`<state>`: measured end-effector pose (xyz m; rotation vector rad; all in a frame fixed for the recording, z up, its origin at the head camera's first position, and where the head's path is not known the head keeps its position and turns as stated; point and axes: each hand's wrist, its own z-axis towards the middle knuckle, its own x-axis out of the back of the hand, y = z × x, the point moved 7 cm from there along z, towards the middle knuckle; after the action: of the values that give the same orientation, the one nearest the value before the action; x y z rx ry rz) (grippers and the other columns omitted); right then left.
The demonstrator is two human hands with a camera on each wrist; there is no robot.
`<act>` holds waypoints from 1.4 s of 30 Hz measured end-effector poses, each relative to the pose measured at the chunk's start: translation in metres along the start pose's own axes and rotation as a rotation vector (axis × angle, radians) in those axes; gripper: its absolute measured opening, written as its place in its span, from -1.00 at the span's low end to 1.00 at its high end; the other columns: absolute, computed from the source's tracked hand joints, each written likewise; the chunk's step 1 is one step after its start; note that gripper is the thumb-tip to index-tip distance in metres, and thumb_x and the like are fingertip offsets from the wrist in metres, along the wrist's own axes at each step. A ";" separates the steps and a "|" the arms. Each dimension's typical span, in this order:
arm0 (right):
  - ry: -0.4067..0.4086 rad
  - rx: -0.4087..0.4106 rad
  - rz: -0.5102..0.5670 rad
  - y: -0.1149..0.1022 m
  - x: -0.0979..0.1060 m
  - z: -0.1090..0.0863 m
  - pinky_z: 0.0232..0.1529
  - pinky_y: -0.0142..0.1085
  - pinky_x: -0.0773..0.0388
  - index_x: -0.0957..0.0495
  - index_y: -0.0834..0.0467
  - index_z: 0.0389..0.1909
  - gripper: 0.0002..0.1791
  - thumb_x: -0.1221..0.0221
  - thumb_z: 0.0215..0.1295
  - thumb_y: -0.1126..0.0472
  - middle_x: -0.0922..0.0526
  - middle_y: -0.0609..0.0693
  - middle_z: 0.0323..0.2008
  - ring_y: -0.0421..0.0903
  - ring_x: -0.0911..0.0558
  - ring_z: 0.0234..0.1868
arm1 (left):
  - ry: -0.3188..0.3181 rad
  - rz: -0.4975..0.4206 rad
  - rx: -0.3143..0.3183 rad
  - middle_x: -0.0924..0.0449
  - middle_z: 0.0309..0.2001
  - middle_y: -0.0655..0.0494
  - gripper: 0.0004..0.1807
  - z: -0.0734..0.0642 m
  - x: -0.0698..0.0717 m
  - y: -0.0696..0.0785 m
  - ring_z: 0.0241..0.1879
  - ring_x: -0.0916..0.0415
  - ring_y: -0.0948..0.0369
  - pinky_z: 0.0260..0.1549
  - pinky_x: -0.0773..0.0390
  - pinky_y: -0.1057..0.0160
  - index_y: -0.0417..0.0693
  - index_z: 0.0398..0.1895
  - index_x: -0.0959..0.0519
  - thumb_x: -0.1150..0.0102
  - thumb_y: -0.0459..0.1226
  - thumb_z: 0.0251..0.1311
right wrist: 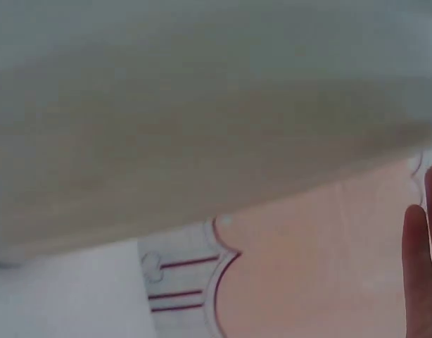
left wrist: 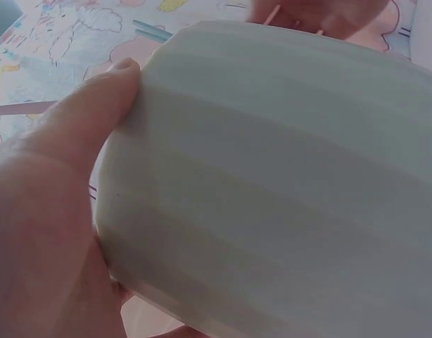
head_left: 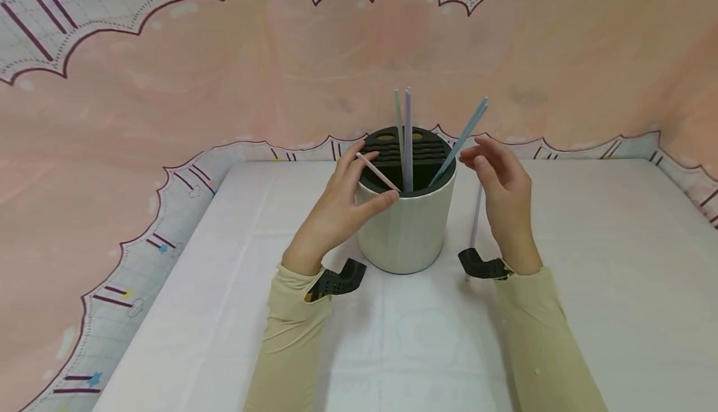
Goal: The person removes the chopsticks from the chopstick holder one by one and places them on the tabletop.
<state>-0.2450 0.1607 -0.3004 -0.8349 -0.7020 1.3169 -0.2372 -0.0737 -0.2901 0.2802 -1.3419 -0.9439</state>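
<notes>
A white cylindrical holder with a black slotted insert stands upright on the table. My left hand grips its upper left side, thumb at the front rim and fingers round the far side. Thin sticks rise from the opening: a pink stick leaning left by the left fingers, a green one, purple ones and light blue ones tilted right. Beside the blue sticks my right hand hovers with fingers loosely bent, nothing seen between them. Its fingers show apart in the right wrist view.
Partly hidden behind the right hand and wrist is another purple stick, right of the holder. Black wrist mounts jut inward from both sleeves. A patterned peach cloth rises behind the white table.
</notes>
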 end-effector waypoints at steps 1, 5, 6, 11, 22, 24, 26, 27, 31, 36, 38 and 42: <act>0.000 0.012 0.023 -0.006 -0.003 -0.001 0.09 -0.24 -0.31 -0.40 0.16 0.10 -0.64 0.01 0.28 0.24 -0.52 0.15 -0.12 -0.02 -0.50 -0.05 | -0.001 0.001 0.001 0.32 0.35 0.46 -0.19 0.000 -0.001 0.000 0.32 0.25 0.28 0.16 -0.05 -0.03 0.25 0.30 -0.10 0.02 0.29 -0.03; 0.001 0.044 0.094 -0.026 -0.012 -0.006 0.12 -0.20 -0.27 -0.35 0.21 0.13 -0.61 0.00 0.26 0.31 -0.52 0.16 -0.08 0.00 -0.48 0.00 | -0.011 0.000 0.003 0.32 0.36 0.44 -0.19 0.000 -0.004 0.000 0.33 0.26 0.28 0.16 -0.05 -0.03 0.24 0.30 -0.10 0.02 0.29 -0.03; -0.003 0.048 0.118 -0.029 -0.015 -0.006 0.13 -0.20 -0.26 -0.35 0.22 0.13 -0.60 0.00 0.25 0.32 -0.52 0.17 -0.07 0.02 -0.47 0.01 | -0.011 0.000 0.004 0.32 0.36 0.43 -0.18 0.000 -0.004 -0.001 0.33 0.26 0.28 0.16 -0.05 -0.03 0.24 0.30 -0.11 0.02 0.29 -0.03; -0.071 0.051 0.016 -0.040 -0.029 -0.009 0.13 -0.25 -0.25 -0.33 0.15 0.16 -0.57 -0.01 0.24 0.33 -0.51 0.18 -0.02 0.00 -0.42 0.09 | -0.011 0.003 0.009 0.32 0.36 0.41 -0.18 0.000 -0.004 -0.001 0.33 0.26 0.27 0.16 -0.05 -0.04 0.24 0.30 -0.10 0.04 0.30 -0.04; -0.186 0.104 -0.361 -0.027 -0.037 -0.009 0.02 -0.19 -0.28 -0.54 0.13 -0.16 -0.81 -0.07 0.24 0.21 -0.54 -0.09 -0.20 -0.20 -0.42 0.00 | -0.013 0.001 0.012 0.32 0.36 0.44 -0.17 0.001 -0.004 -0.001 0.33 0.24 0.26 0.15 -0.06 -0.05 0.24 0.31 -0.10 0.05 0.32 -0.05; -0.207 0.148 -0.404 -0.025 -0.036 -0.008 -0.01 -0.19 -0.30 -0.56 0.10 -0.20 -0.84 -0.07 0.24 0.20 -0.51 -0.12 -0.17 -0.21 -0.41 0.00 | -0.014 0.003 0.013 0.32 0.36 0.45 -0.16 0.001 -0.004 -0.001 0.33 0.25 0.25 0.15 -0.05 -0.06 0.24 0.31 -0.10 0.05 0.32 -0.05; -0.222 0.194 -0.447 -0.027 -0.036 -0.008 -0.03 -0.19 -0.32 -0.57 0.09 -0.25 -0.86 -0.07 0.24 0.20 -0.51 -0.11 -0.15 -0.20 -0.40 0.01 | -0.011 0.006 0.013 0.33 0.35 0.46 -0.17 0.000 -0.004 -0.001 0.33 0.26 0.26 0.16 -0.05 -0.06 0.25 0.31 -0.10 0.05 0.32 -0.05; -0.228 0.215 -0.464 -0.028 -0.036 -0.008 -0.04 -0.19 -0.33 -0.58 0.09 -0.25 -0.86 -0.08 0.23 0.20 -0.51 -0.10 -0.14 -0.20 -0.40 0.01 | -0.010 0.005 0.013 0.33 0.35 0.46 -0.17 0.000 -0.003 -0.001 0.33 0.26 0.26 0.16 -0.04 -0.06 0.25 0.31 -0.10 0.04 0.31 -0.04; -0.243 0.293 -0.522 -0.035 -0.038 -0.008 -0.07 -0.19 -0.36 -0.61 0.11 -0.27 -0.85 -0.12 0.19 0.20 -0.53 -0.07 -0.12 -0.17 -0.42 0.02 | -0.007 -0.006 0.009 0.33 0.36 0.44 -0.19 0.000 -0.003 0.000 0.33 0.27 0.27 0.16 -0.04 -0.03 0.26 0.31 -0.09 0.03 0.29 -0.02; -0.259 0.349 -0.510 -0.041 -0.041 -0.008 -0.07 -0.23 -0.36 -0.62 0.15 -0.25 -0.84 -0.14 0.16 0.26 -0.55 -0.04 -0.10 -0.14 -0.42 0.04 | -0.009 -0.017 0.012 0.34 0.36 0.44 -0.19 0.001 -0.002 0.000 0.33 0.25 0.25 0.15 -0.06 -0.03 0.26 0.31 -0.08 0.02 0.28 -0.02; -0.252 0.353 -0.507 -0.041 -0.041 -0.008 -0.10 -0.24 -0.37 -0.61 0.16 -0.24 -0.84 -0.13 0.17 0.27 -0.55 -0.05 -0.11 -0.14 -0.42 0.03 | -0.008 -0.020 0.012 0.35 0.35 0.48 -0.19 0.001 -0.002 0.000 0.33 0.24 0.24 0.15 -0.07 -0.03 0.26 0.31 -0.08 0.02 0.28 -0.02; -0.194 0.353 -0.525 -0.039 -0.039 -0.007 -0.14 -0.22 -0.41 -0.61 0.18 -0.25 -0.83 -0.10 0.20 0.25 -0.57 -0.02 -0.15 -0.13 -0.49 -0.05 | 0.000 -0.019 0.008 0.35 0.35 0.50 -0.20 0.001 -0.001 0.000 0.33 0.24 0.25 0.15 -0.07 -0.03 0.27 0.31 -0.08 0.02 0.27 -0.01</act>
<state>-0.2233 0.1196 -0.2707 -0.2129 -0.7493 1.0044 -0.2378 -0.0722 -0.2906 0.2991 -1.3452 -0.9546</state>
